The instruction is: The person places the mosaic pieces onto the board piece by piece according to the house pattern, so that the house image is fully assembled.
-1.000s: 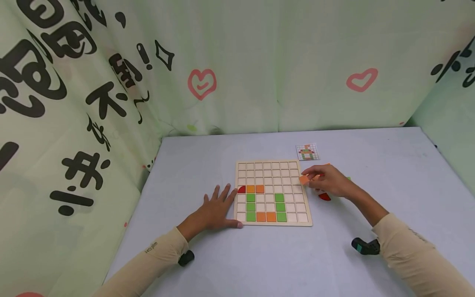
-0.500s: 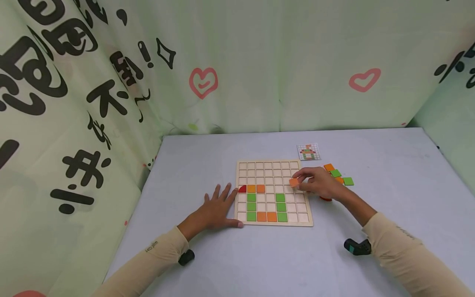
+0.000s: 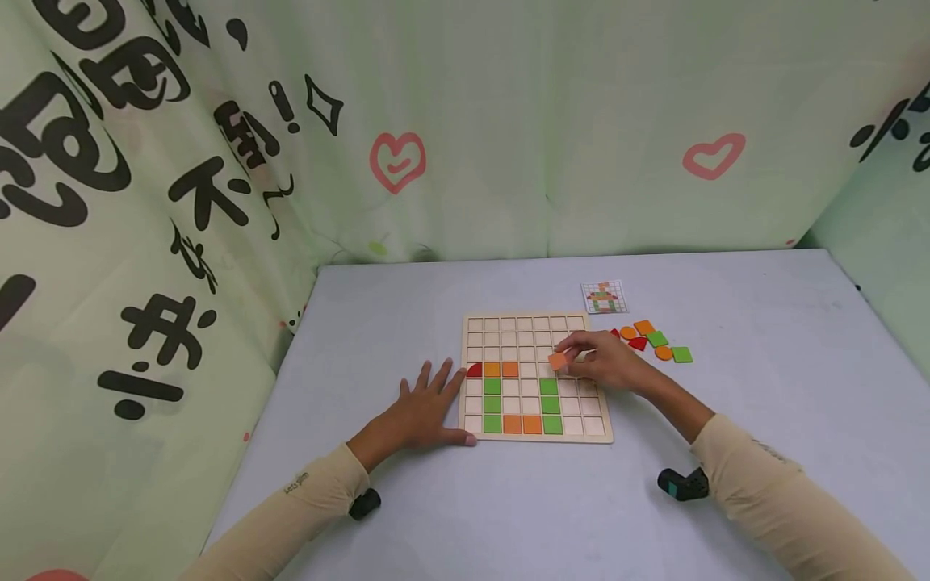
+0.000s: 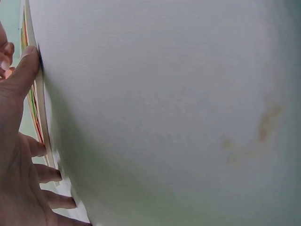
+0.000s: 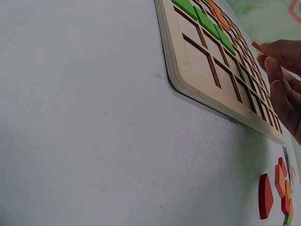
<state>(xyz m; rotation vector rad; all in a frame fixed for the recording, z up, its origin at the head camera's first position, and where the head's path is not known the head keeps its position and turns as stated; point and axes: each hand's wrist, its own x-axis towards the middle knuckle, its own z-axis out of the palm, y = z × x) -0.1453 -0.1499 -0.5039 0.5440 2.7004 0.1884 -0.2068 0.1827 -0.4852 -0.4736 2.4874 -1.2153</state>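
A wooden grid board (image 3: 597, 437) lies on the table, with green, orange and red pieces set in some of its cells. My right hand (image 3: 601, 360) pinches an orange square tile (image 3: 558, 361) over the board's right half. In the right wrist view, that tile (image 5: 257, 46) shows edge-on at the fingertips, above the grid. My left hand (image 3: 414, 418) rests spread beside the board's left edge, fingertips and thumb right at the rim. From the left wrist, its thumb (image 4: 29, 66) lies along the board's side.
Several loose red, orange and green pieces (image 3: 659, 340) lie right of the board. A small pattern card (image 3: 604, 297) sits behind its far right corner. Beyond the white table (image 3: 407, 290) hangs a pale green printed curtain (image 3: 479, 121).
My right hand has moved left from the board's right edge, carrying the orange tile over the grid. The loose pieces on the right have come into view. My left hand stays put.
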